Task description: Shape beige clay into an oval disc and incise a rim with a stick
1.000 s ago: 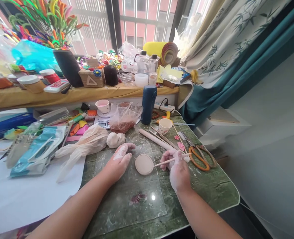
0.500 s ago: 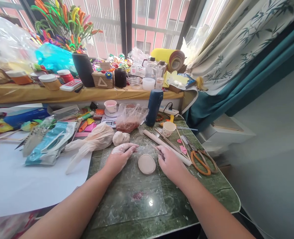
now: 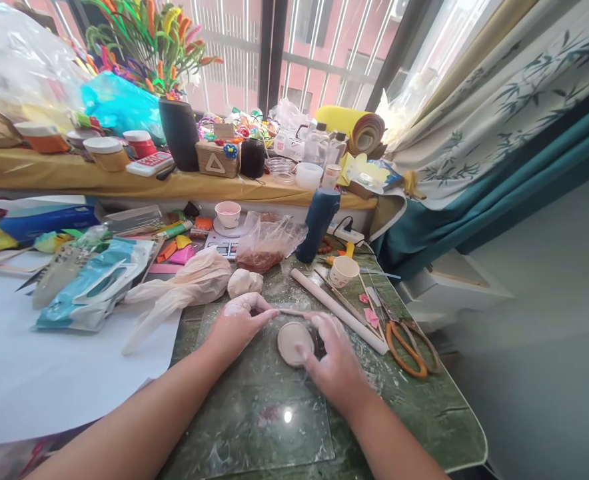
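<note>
Clay disc (image 3: 292, 341) under the loose right hand (image 3: 330, 357); left hand (image 3: 238, 321) flat; bag (image 3: 268, 241) (brown powder inside).

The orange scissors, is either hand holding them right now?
No, the orange scissors lie untouched on the table, right of the right hand.

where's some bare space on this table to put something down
Bare glass mat lies near you, between both forearms, below the clay disc. The white paper left is open. Crowded: scissors and rolling pin right, bags behind.
</note>
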Demonstrator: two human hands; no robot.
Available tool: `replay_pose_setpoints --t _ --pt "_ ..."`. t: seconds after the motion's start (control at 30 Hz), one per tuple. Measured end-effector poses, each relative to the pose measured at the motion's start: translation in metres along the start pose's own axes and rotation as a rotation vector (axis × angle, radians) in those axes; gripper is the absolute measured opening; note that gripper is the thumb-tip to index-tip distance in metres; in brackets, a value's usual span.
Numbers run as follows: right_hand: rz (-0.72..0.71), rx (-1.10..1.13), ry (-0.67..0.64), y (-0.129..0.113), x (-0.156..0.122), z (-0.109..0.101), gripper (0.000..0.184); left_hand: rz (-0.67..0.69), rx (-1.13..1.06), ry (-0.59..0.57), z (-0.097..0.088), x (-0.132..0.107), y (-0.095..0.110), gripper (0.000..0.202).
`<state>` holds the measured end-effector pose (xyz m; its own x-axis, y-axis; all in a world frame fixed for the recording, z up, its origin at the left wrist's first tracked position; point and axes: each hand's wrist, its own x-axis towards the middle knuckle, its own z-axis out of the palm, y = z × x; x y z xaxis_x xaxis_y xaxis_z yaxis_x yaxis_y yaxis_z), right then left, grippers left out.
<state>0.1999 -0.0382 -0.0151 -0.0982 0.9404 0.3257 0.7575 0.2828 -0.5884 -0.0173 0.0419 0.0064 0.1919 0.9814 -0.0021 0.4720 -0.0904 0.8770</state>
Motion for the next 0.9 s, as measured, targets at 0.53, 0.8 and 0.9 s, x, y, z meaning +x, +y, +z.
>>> replay_pose_setpoints --t 0.53,0.8,0.9 --pt "-0.037 -0.085 -0.244 -0.014 0.001 0.01 0.066 0.029 0.074 -0.015 0.002 0.003 0.001 0.033" --pt "-0.127 -0.017 -0.317 -0.012 0.004 -0.002 0.079 0.056 0.09 -0.034 0.004 0.005 -0.002 0.031" --pt "0.002 -0.155 -0.214 -0.023 -0.003 0.013 0.08 0.057 0.11 -0.04 0.004 0.005 -0.002 0.031"
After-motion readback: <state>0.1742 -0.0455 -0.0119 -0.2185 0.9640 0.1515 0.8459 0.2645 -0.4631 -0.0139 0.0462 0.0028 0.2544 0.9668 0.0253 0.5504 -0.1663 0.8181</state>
